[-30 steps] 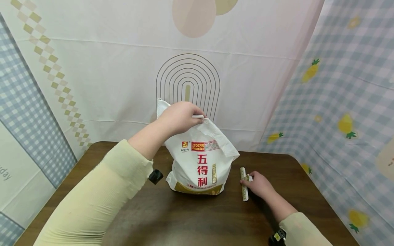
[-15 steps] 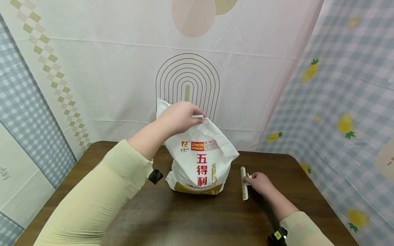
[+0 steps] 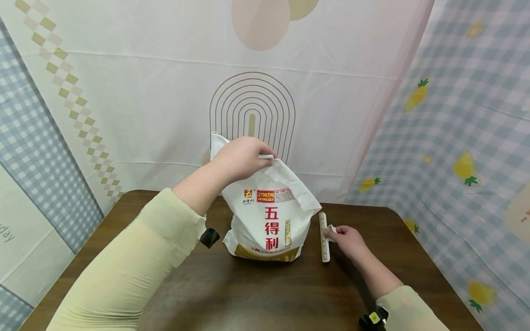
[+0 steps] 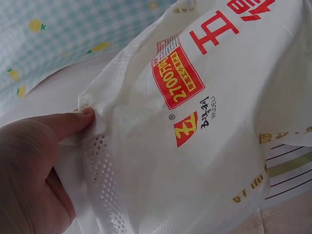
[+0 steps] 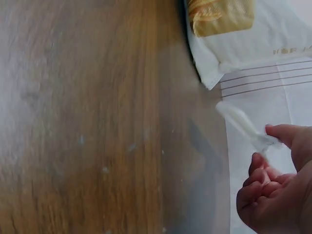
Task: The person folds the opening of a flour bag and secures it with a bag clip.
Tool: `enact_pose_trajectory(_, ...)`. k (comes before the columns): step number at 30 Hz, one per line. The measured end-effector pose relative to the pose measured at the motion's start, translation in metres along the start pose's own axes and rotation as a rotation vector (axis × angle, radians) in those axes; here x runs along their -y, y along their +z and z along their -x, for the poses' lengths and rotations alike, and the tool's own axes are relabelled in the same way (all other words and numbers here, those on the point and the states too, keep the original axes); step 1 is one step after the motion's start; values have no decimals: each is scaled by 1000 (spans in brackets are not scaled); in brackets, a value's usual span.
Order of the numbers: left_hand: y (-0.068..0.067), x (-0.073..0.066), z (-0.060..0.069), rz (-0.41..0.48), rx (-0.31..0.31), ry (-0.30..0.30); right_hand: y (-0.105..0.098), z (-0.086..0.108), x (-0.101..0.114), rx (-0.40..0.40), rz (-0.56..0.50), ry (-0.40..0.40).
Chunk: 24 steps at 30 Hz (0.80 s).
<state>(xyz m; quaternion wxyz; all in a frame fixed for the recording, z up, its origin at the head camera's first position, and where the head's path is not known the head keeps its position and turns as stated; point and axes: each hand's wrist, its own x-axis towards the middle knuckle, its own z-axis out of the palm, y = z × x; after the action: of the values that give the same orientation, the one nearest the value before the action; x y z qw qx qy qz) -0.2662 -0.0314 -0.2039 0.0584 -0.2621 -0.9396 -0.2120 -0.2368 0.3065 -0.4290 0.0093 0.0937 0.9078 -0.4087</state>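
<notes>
A white flour bag (image 3: 252,216) with red lettering stands on the table. My left hand (image 3: 242,157) grips its top edge, and in the left wrist view the thumb (image 4: 73,122) presses on the plastic near a strip of small holes. A short white edge (image 3: 266,156) shows by those fingers; what it belongs to is unclear. To the right of the bag, my right hand (image 3: 348,239) pinches the handle of a long white bag clip (image 3: 324,243). In the right wrist view the clip (image 5: 239,119) is blurred, apart from the bag.
The brown wooden table (image 3: 232,299) lies under everything. A white patterned cloth (image 3: 145,105) hangs close behind the bag, and a blue checked cloth (image 3: 447,138) hangs on the right.
My right hand has moved slightly left and away from me with the bag clip, bringing it nearer the bag. The left hand and the flour bag have stayed put.
</notes>
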Motion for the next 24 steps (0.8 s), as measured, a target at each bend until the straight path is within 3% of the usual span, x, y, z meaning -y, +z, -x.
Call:
enact_pose_trajectory(10,0,0,0,-3,5,1,-7,7,18,32,-277,61)
enact_pose_trajectory(24,1,0,1,-13,3,-2,-16,11,21,188,-534,93)
